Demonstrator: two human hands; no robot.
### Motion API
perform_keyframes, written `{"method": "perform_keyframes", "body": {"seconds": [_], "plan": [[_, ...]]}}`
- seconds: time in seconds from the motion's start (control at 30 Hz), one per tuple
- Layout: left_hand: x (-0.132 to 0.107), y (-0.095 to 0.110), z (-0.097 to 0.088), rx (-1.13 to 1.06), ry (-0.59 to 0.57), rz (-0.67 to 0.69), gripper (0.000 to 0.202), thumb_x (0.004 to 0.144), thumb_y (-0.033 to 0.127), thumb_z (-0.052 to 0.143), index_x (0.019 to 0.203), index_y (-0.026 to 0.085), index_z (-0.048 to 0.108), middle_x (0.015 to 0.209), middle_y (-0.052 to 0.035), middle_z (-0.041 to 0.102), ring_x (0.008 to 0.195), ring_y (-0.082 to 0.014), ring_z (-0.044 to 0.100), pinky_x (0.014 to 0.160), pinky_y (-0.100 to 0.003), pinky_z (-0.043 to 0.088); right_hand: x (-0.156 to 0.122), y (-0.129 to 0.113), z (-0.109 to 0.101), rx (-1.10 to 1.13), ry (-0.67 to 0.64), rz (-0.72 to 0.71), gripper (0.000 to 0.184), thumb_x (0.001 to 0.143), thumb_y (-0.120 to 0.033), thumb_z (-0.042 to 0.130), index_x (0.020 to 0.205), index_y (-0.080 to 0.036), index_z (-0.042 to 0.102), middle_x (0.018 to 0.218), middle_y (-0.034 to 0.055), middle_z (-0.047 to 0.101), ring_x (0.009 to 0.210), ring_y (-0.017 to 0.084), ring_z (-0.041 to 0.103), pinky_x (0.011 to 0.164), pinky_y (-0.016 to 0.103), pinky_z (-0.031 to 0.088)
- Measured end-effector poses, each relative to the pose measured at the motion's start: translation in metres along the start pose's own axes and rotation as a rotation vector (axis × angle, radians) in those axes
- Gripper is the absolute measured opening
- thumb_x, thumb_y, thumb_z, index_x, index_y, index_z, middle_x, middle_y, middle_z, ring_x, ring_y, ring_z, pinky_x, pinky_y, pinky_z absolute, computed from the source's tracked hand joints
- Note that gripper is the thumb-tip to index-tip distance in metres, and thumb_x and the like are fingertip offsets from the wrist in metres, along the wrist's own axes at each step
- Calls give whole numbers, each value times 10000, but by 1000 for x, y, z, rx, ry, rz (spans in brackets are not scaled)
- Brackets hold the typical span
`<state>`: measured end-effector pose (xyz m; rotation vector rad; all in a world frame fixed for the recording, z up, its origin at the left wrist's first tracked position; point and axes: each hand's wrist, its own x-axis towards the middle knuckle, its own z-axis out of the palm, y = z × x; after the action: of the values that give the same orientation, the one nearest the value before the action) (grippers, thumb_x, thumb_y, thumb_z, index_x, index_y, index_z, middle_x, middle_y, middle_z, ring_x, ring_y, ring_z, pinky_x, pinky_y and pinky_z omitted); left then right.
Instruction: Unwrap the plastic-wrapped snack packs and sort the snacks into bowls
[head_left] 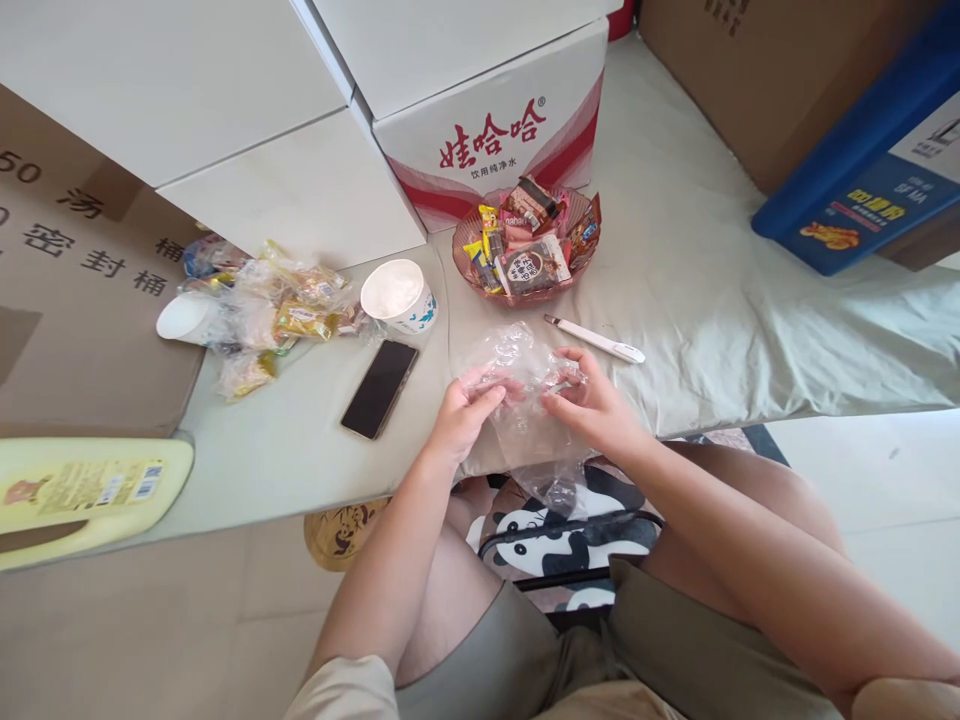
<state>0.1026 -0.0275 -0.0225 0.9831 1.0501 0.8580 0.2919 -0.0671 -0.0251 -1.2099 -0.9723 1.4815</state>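
A clear plastic bag (525, 425) spans the gap between my two hands at the cloth's front edge, its lower end hanging down over my lap. My left hand (466, 408) is closed on the bag's left side, with some fingers behind the film. On the other side, my right hand (589, 400) grips the bag between thumb and bent fingers. Just beyond them stands a pink glass bowl (517, 297) full of wrapped snacks (529, 265). A white utility knife (596, 338) lies right of the bag, and a black phone (380, 388) lies to its left.
A paper cup (401, 300) with white contents stands behind the phone. Several bagged snacks (300, 290) and a tipped paper cup (184, 318) lie further left. White cartons (495, 120) back the table. A yellow jug (90, 495) sits front left; a blue container (847, 180) stands right.
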Motion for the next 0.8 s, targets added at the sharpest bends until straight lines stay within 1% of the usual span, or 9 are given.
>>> {"method": "perform_keyframes", "body": {"seconds": [0.07, 0.1, 0.2, 0.27, 0.4, 0.6, 0.8], "plan": [[0, 1, -1, -6, 18, 12, 442, 655, 401, 850, 975, 196, 625, 873, -42, 780, 739, -188, 747, 739, -309, 576, 2, 1, -1, 29, -15, 50, 587, 717, -362, 724, 1201, -278, 403, 892, -32, 609, 670, 141, 640, 612, 296, 503], [0, 2, -2, -11, 13, 8, 445, 659, 388, 843, 996, 204, 618, 875, -34, 778, 714, -181, 743, 723, -306, 575, 2, 1, -1, 25, -35, 64, 553, 722, -367, 723, 1180, -268, 429, 868, -32, 615, 680, 146, 649, 621, 297, 507], [-1, 3, -4, -9, -16, -4, 461, 677, 364, 818, 1050, 214, 593, 880, -25, 775, 675, -168, 734, 693, -293, 568, 3, -2, -2, -36, -140, 77, 363, 759, -388, 691, 1042, -232, 523, 752, -35, 626, 658, 150, 647, 635, 303, 504], [-1, 2, -5, 6, -24, -8, 463, 693, 352, 802, 1076, 215, 579, 879, -21, 773, 664, -158, 729, 683, -283, 563, 2, -5, -2, -83, -178, 65, 267, 784, -389, 657, 969, -227, 553, 670, -40, 618, 624, 153, 628, 632, 310, 497], [-1, 2, -4, 59, -9, -17, 466, 722, 358, 774, 1107, 211, 556, 838, -1, 763, 638, -140, 715, 653, -256, 543, 0, -10, -2, -148, -141, 21, 194, 803, -387, 617, 913, -233, 571, 598, -43, 605, 587, 156, 584, 611, 314, 477], [-1, 6, 0, 126, 11, -23, 432, 733, 395, 744, 1065, 187, 564, 723, 3, 738, 609, -155, 697, 629, -265, 527, 1, -11, -3, -142, -91, 36, 217, 780, -417, 616, 888, -232, 577, 587, -42, 586, 574, 149, 561, 611, 310, 462], [-2, 5, 0, 130, 10, -14, 390, 727, 380, 740, 1025, 187, 579, 702, 14, 722, 600, -144, 679, 632, -261, 519, 1, -10, -4, -136, -89, 36, 215, 775, -418, 625, 881, -237, 580, 615, -38, 578, 590, 156, 575, 622, 320, 472]]}}
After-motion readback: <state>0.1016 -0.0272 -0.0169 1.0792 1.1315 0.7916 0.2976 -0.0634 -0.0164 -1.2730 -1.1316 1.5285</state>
